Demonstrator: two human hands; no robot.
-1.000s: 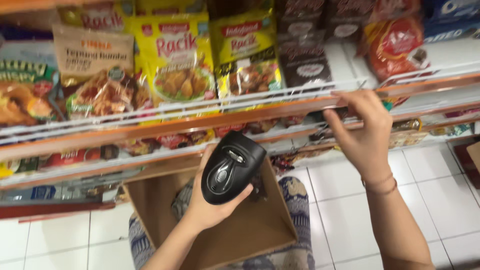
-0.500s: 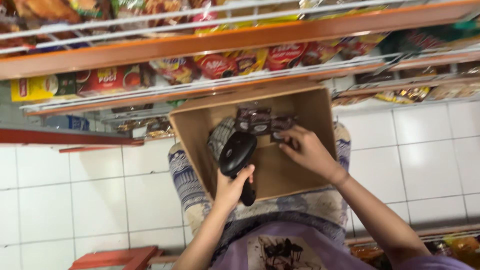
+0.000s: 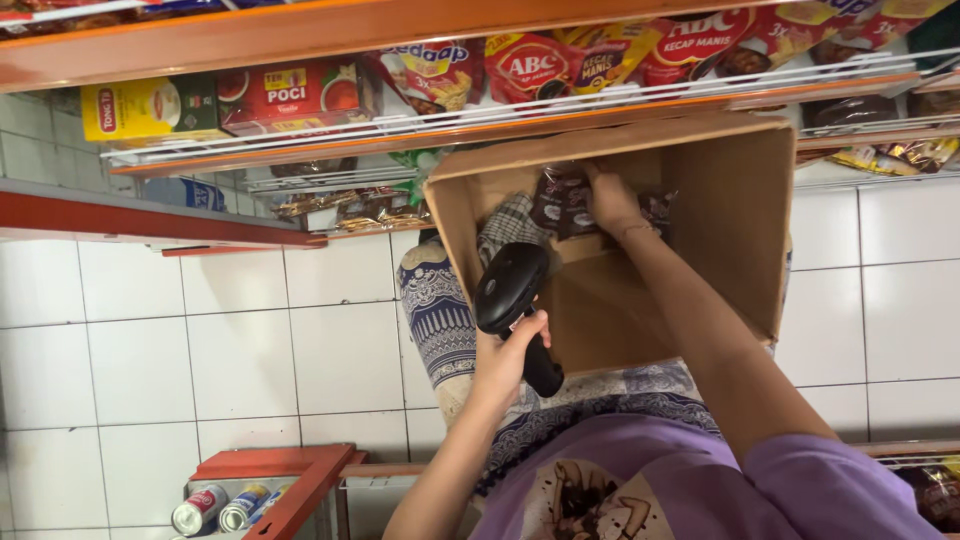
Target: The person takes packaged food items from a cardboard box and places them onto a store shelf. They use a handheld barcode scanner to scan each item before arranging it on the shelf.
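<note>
An open brown cardboard box (image 3: 700, 260) rests on the person's lap just below the orange-edged store shelves (image 3: 480, 125), and at its far end lies a small cluster of dark sachets (image 3: 560, 200). The right hand (image 3: 612, 200) reaches down inside the box with its fingers closed on those sachets. The left hand (image 3: 505, 355) is clenched around the handle of a black barcode scanner (image 3: 512, 300), held over the box's near left rim.
</note>
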